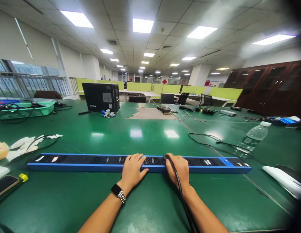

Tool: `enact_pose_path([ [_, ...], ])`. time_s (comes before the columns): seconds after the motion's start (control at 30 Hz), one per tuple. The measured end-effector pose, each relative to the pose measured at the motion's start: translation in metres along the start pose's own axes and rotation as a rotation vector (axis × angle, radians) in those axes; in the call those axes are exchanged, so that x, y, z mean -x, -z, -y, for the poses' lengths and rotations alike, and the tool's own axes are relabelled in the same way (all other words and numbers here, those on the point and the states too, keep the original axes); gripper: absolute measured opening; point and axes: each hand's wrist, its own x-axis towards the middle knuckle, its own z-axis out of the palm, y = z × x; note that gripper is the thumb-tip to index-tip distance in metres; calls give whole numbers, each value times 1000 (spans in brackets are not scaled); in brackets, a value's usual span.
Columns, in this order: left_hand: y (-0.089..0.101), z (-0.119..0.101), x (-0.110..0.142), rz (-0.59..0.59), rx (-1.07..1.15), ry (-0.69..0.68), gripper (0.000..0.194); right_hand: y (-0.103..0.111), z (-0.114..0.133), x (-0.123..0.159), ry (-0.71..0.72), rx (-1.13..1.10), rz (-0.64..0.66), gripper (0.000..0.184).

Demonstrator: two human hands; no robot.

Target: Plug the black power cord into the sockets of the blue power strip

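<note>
Two bare hands work at one long blue-and-black power strip [92, 167], which lies crosswise under them on the green table [75, 200] and runs well past both on either side. The left hand [133, 171] rests across the strip, fingers over its black socket face and thumb spread along the near edge; whether it presses or truly grips, I cannot tell. Apart from it, the right hand [179, 170] is closed on a black plug [164, 159] at the socket face, its thick cable [181, 195] trailing back beneath the wrist toward the wearer. As far along as this looks, the plug is at the strip, but the fingers hide whether it is fully seated. Between the hands, sockets [155, 160] show with nothing in them, and no other plug is seen along the strip. Beyond the right hand, farther right, a clear bottle [254, 137] leans near a loose black cord [199, 137]; far left of the left hand lie white gloves [24, 146].
</note>
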Motion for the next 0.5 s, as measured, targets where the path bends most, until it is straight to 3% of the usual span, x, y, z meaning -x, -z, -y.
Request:
enact_pose_path([
  [0.1, -3, -2, -1, -3, 4, 10, 43, 4, 7, 0, -44, 118, 4, 26],
  [0.27, -1, -4, -2, -7, 14, 13, 40, 1, 21, 0, 50, 206, 22, 27],
  [0.5, 4, -9, -3, -19, 62, 57, 40, -5, 14, 6, -29, 121, 50, 29],
])
